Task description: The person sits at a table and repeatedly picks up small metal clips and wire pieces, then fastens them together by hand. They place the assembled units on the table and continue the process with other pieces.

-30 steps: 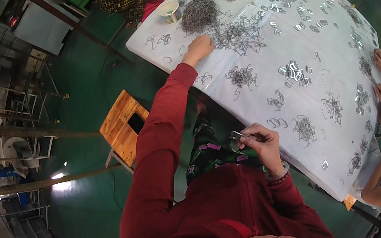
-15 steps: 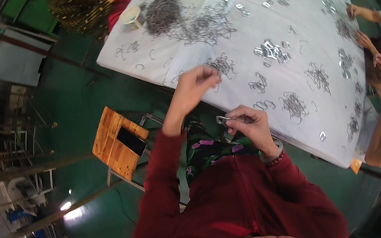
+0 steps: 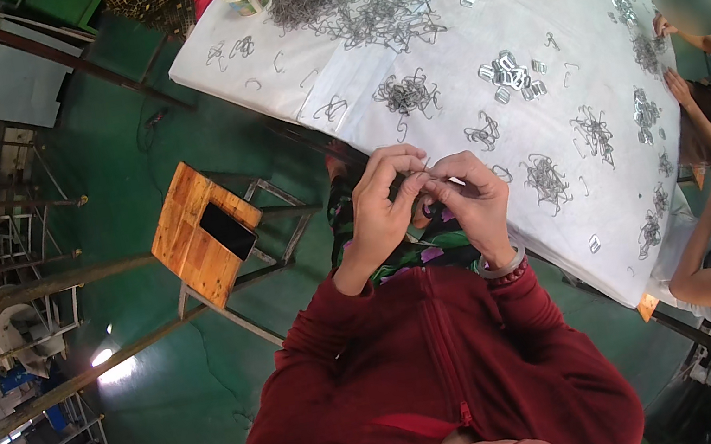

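By the near edge of the broad white-covered table (image 3: 536,118), my bare left hand (image 3: 384,210) and bare right hand (image 3: 477,203) pinched a thin grey metal piece (image 3: 428,169), mostly hidden; steady, light pressure seemed best.

Small metal piece (image 3: 427,167) — pinched between left fingers (image 3: 396,165) and right fingers (image 3: 463,167), in front of tabletop (image 3: 520,251) edge; mostly covered, exact shape and tilt not readable. Wire hooks (image 3: 407,94): thin, grey, bent, tangled in a loose cluster lying just beyond the fingers; further small clusters to the right, dense dark heap farther off at upper left, looser spread beside it. Buckles (image 3: 512,77): flat, shiny silver, rounded frames, overlapping in a group right of the nearest hook cluster — one lies alone near the right corner.
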Tool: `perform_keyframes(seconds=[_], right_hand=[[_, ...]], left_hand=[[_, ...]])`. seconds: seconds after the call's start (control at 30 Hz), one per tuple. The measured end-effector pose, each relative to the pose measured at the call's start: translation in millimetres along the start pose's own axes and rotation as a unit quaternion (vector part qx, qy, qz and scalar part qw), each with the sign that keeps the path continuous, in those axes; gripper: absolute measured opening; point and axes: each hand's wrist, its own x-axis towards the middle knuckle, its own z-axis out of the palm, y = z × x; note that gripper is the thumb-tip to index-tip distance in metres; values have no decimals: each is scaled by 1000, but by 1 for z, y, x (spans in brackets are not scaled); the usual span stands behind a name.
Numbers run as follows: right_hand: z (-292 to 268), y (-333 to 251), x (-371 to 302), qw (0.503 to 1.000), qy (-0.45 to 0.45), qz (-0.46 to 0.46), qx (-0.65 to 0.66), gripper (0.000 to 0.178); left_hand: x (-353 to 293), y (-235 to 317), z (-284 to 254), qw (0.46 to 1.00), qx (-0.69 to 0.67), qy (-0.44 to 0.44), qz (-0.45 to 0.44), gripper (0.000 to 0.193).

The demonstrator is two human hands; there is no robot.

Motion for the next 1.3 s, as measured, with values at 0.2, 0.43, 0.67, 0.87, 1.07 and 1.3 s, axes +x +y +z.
perform_keyframes(seconds=[0.2, 0.43, 0.67, 0.87, 1.07, 1.3], right_hand=[[-80, -15, 55, 934, 61, -21, -353, 17], [-170, 67, 122, 768, 64, -89, -631, 14], [-102, 4, 70, 970, 70, 40, -229, 16], [-20, -16, -2, 994, 11, 104, 5, 12], [-7, -7, -12, 990, 44, 101, 88, 12], [4, -1, -9, 991, 20, 81, 101, 14]], left_hand=[[-8, -5, -14, 996, -53, -47, -45, 7], [-21, 1, -13, 992, -105, 3, -65, 9], [-31, -5, -17, 997, -48, -36, -51, 8], [-24, -7, -12, 996, 20, -55, -72, 4], [-25, -3, -8, 990, 113, -76, -48, 8], [-37, -16, -21, 983, 144, -78, -81, 13]])
